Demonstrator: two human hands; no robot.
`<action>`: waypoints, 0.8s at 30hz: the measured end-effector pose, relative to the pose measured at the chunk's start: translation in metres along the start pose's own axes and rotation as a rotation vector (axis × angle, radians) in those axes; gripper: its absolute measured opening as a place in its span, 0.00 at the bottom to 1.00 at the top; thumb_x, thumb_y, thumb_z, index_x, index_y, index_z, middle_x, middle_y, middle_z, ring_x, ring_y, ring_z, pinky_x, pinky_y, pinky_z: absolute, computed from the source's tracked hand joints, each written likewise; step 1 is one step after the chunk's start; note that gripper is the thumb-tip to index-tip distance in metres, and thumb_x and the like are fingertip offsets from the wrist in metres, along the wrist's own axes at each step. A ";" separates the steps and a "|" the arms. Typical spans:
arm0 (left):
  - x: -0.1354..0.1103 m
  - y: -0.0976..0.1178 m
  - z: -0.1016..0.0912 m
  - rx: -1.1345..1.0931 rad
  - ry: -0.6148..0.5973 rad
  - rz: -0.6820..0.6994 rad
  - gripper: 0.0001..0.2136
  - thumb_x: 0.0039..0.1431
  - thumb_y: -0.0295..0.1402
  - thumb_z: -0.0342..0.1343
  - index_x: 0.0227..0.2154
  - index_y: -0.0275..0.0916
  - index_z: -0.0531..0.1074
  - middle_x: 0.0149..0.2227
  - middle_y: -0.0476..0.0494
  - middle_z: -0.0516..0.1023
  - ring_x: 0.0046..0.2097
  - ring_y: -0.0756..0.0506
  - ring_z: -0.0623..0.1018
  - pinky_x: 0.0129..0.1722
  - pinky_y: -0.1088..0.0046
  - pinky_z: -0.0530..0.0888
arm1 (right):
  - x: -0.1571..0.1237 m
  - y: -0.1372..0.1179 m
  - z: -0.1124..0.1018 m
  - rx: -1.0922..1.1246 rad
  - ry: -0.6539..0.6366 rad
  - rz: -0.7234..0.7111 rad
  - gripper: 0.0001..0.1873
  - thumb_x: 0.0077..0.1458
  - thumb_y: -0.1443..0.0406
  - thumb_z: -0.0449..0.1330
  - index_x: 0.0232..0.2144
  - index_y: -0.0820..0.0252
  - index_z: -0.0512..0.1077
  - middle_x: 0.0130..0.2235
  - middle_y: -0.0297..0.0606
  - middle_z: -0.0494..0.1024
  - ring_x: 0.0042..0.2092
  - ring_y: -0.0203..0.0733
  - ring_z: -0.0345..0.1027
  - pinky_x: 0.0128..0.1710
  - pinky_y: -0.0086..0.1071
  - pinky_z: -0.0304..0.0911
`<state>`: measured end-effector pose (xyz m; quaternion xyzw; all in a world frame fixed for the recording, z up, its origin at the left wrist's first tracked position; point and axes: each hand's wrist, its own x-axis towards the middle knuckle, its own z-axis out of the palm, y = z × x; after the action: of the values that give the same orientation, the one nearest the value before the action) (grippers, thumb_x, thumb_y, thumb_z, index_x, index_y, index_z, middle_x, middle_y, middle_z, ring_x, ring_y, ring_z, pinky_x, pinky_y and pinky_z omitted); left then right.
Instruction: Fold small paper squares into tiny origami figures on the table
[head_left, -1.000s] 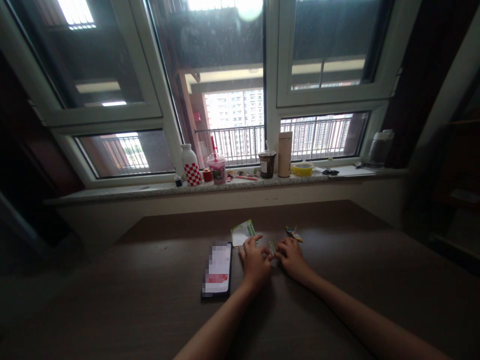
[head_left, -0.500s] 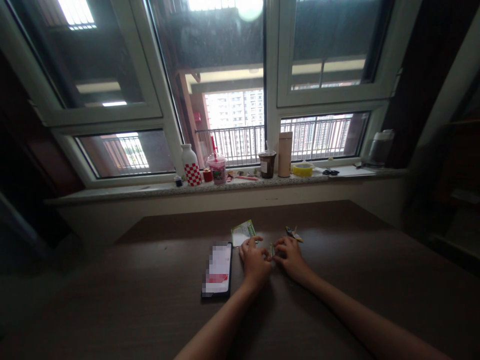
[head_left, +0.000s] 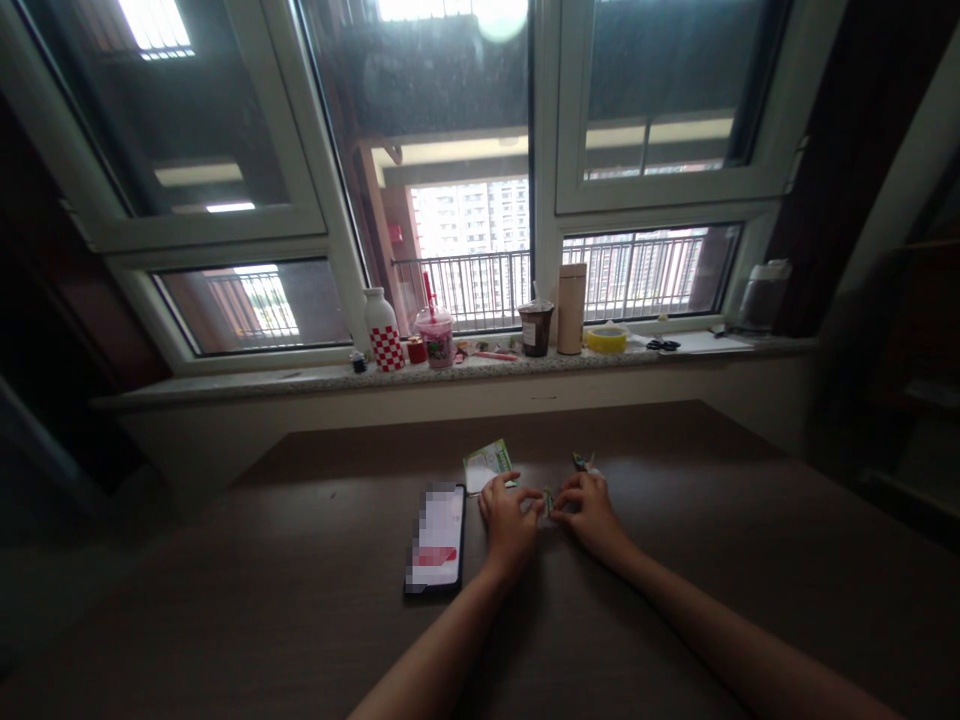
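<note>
one cup (head_left: 535,310) holds dark drink (head_left: 535,338); left hand (head_left: 510,522), right hand (head_left: 591,512) pinch paper (head_left: 547,498).

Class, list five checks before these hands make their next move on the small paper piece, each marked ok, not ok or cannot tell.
1. Both left hand and right hand pinch the paper piece: ok.
2. That piece is over the table, away from edges: ok.
3. The phone lies apart from the left hand: ok.
4. The green sheet clear of left fingertips: cannot tell.
5. Creases lined up: cannot tell, too small.
</note>
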<state>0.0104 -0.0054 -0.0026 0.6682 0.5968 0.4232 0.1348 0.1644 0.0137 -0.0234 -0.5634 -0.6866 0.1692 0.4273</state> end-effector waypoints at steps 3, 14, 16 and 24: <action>0.001 0.000 0.000 -0.020 0.002 0.008 0.03 0.53 0.29 0.61 0.29 0.44 0.79 0.52 0.45 0.71 0.57 0.39 0.65 0.60 0.56 0.58 | -0.002 -0.002 0.000 -0.027 -0.022 -0.015 0.04 0.40 0.69 0.68 0.19 0.54 0.78 0.40 0.41 0.73 0.51 0.53 0.58 0.56 0.47 0.54; 0.003 -0.005 0.004 -0.024 0.070 -0.018 0.06 0.54 0.23 0.57 0.26 0.40 0.75 0.48 0.42 0.72 0.54 0.40 0.67 0.57 0.56 0.62 | 0.000 0.002 0.003 0.013 -0.060 -0.061 0.07 0.42 0.66 0.69 0.28 0.50 0.81 0.44 0.39 0.76 0.50 0.51 0.64 0.55 0.45 0.56; 0.003 -0.005 0.003 -0.038 0.088 -0.020 0.06 0.54 0.24 0.57 0.25 0.40 0.75 0.47 0.42 0.72 0.54 0.40 0.67 0.57 0.56 0.62 | 0.001 0.005 0.003 0.051 -0.068 -0.071 0.07 0.43 0.64 0.69 0.30 0.50 0.81 0.43 0.39 0.76 0.50 0.50 0.65 0.55 0.45 0.56; 0.002 -0.005 0.001 -0.079 0.117 0.009 0.02 0.53 0.29 0.61 0.27 0.42 0.77 0.47 0.44 0.73 0.55 0.39 0.67 0.59 0.56 0.61 | 0.005 0.010 0.004 0.151 -0.054 -0.087 0.06 0.49 0.59 0.65 0.25 0.53 0.79 0.39 0.39 0.77 0.47 0.48 0.67 0.53 0.44 0.58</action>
<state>0.0072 -0.0015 -0.0059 0.6392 0.5835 0.4854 0.1237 0.1675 0.0221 -0.0307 -0.4944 -0.7071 0.2169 0.4566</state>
